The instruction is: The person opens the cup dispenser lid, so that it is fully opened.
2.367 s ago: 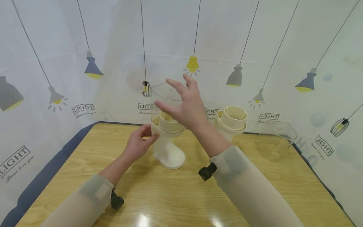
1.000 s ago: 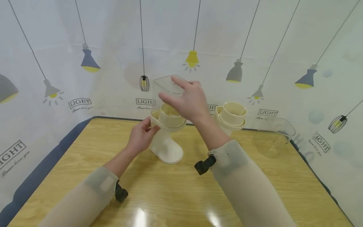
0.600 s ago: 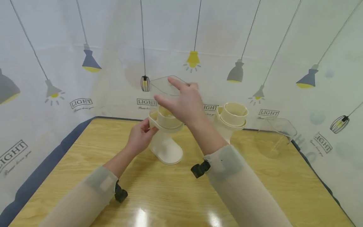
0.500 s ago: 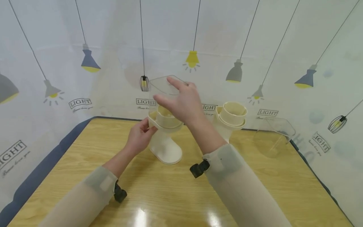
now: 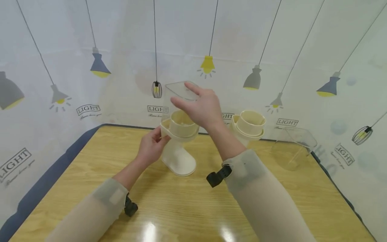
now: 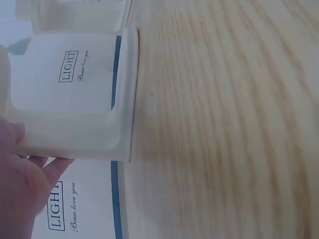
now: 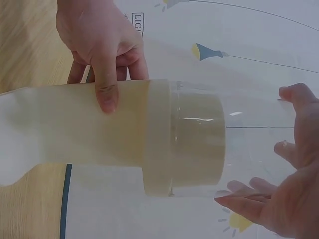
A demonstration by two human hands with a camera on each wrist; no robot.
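Note:
In the head view, a cream dispenser stand (image 5: 179,159) with a rounded foot and a round collar on top stands on the table. My left hand (image 5: 151,148) grips its neck from the left, thumb on the near side and fingers behind, as the right wrist view shows. A clear plastic container (image 7: 254,117) sits around the collar, its lower edge at the cream rim (image 7: 157,137). My right hand (image 5: 205,107) holds this container near its top, thumb and fingers spread round opposite sides. In the head view, my right hand and forearm hide part of the container's right side.
Behind my right forearm stands a second cream stand (image 5: 252,122) with the same round collar. Another clear container (image 5: 293,151) stands at the table's back right. A wooden table (image 5: 175,205) lies below, with a lamp-printed curtain (image 5: 127,67) close behind.
Over the last half second, my right hand and the clear container have shifted slightly right, after a small move left. My left hand keeps its grip and the stand's foot stays put.

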